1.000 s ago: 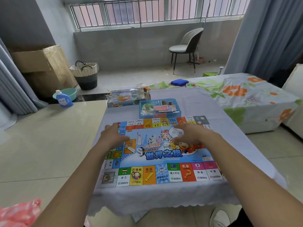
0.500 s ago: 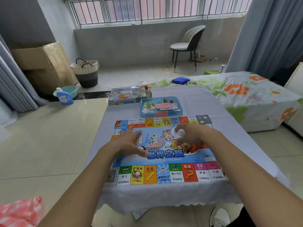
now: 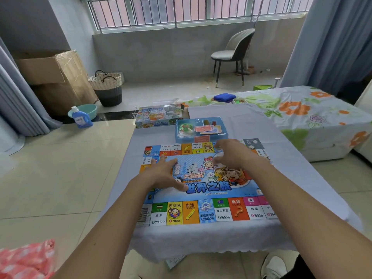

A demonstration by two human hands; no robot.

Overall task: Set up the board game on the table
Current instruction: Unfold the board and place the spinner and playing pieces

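Both hands (image 3: 203,168) slid fwd, flat on board (image 3: 201,210); parts tray (image 3: 221,135) just beyond.

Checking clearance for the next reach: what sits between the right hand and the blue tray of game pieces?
Head view: only the far row of squares on the game board lies between the right hand and the blue tray; nothing else sits there.
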